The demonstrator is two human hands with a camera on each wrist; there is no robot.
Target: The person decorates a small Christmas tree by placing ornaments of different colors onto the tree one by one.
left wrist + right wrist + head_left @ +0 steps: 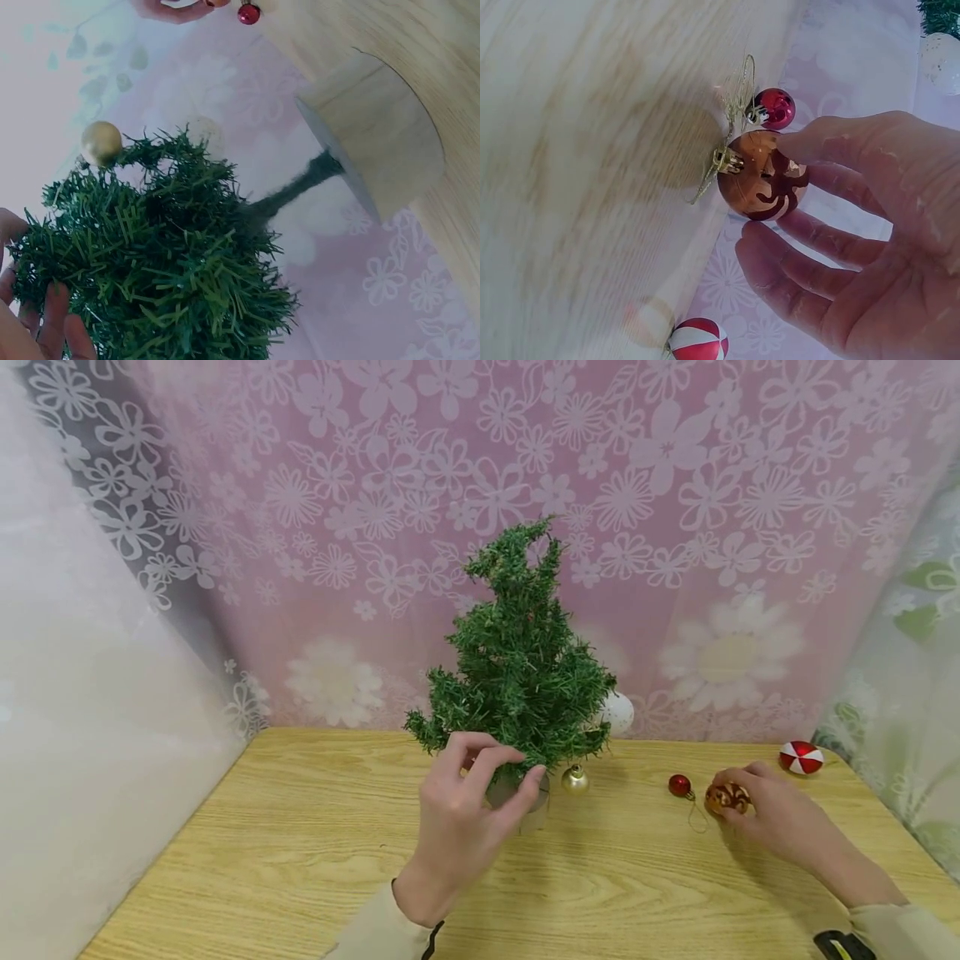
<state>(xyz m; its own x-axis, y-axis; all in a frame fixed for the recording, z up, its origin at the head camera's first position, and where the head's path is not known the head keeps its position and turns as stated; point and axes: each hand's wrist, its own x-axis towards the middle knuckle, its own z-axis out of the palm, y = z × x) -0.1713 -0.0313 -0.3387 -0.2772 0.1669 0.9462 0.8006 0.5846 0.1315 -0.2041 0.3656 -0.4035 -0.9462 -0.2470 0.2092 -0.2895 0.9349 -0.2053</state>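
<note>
A small green artificial Christmas tree [517, 668] stands upright on a round wood-look base [382, 135]. At its lower front branches my left hand [468, 810] has curled fingers and pinches a branch; the needles partly hide the fingertips in the left wrist view. A gold ball ornament [575, 781] hangs low on the right side of the tree. Off to the right, my right hand [783, 818] grips a shiny copper-coloured ball ornament [754, 180] with a dark brown pattern. This ornament has a gold cap and a string loop, which point away from the palm.
Beside the copper-coloured ball lies a small red ball ornament [679, 786] with a string. A red-and-white striped ornament [801, 757] rests near the table's back right corner. Behind the tree's right side shows a white ball [618, 712]. A pink flowered curtain [420, 527] closes off the back.
</note>
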